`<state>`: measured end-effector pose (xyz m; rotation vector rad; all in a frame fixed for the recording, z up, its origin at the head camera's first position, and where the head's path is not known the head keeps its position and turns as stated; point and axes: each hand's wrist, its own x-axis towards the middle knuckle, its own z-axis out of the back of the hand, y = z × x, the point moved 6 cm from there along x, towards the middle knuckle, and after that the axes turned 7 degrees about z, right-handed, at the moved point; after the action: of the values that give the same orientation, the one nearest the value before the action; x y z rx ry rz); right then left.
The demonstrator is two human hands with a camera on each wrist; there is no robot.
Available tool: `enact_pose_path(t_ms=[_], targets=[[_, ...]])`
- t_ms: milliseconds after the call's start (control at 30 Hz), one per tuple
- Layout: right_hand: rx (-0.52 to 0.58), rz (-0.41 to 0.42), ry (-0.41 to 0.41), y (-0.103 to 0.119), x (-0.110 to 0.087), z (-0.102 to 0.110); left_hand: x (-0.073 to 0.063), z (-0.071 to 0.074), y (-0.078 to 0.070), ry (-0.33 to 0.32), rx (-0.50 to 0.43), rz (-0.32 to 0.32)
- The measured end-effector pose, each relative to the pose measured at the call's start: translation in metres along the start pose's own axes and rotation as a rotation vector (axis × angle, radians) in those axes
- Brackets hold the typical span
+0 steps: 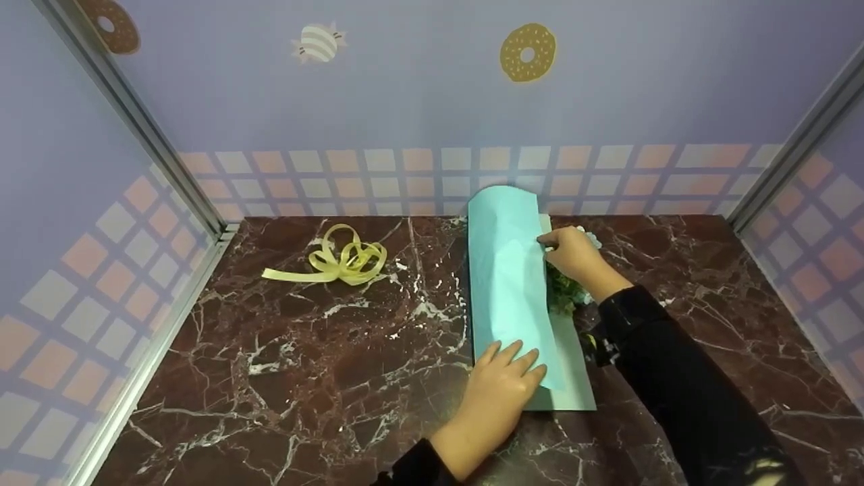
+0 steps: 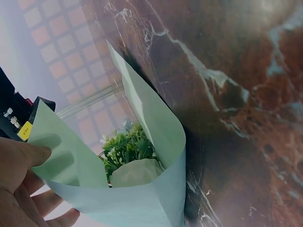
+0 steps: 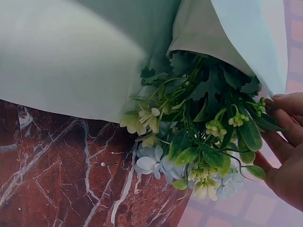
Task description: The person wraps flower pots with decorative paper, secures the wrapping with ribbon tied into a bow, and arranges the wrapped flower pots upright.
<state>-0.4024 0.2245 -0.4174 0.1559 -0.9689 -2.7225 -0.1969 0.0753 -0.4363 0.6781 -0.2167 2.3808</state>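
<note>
A sheet of light blue wrapping paper (image 1: pixel 509 270), pale green inside, is folded over a bunch of flowers (image 3: pixel 203 142) with green leaves and small white and pale blue blooms. My left hand (image 1: pixel 503 381) holds the near edge of the fold, thumb (image 2: pixel 35 153) on the green side and fingers on the blue. At the fold's right edge, farther back, my right hand (image 1: pixel 577 256) pinches the paper between thumb and fingertips. Beside that hand the blooms stick out of the wrap. A whitish inner wrap (image 2: pixel 137 172) surrounds the stems, which are mostly hidden.
A loosely looped yellow ribbon (image 1: pixel 351 263) lies on the dark red marbled table (image 1: pixel 304 378), left of the paper. Purple wall panels (image 1: pixel 418 101) with a checkered band stand behind and at both sides. The paper's far end reaches the back wall.
</note>
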Motion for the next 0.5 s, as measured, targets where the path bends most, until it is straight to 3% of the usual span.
enact_pose_path(t_ms=[167, 300, 500], targets=[[-0.038, 0.0, 0.007, 0.002, -0.002, 0.0, 0.001, -0.001, 0.0, -0.029, 0.0, -0.01], [-0.131, 0.023, -0.039, 0.01, -0.004, 0.001, 0.001, -0.003, 0.001, -0.036, 0.002, -0.014], [-0.386, 0.192, -0.189, 0.045, -0.011, -0.007, 0.001, -0.005, 0.002, -0.007, 0.012, -0.005]])
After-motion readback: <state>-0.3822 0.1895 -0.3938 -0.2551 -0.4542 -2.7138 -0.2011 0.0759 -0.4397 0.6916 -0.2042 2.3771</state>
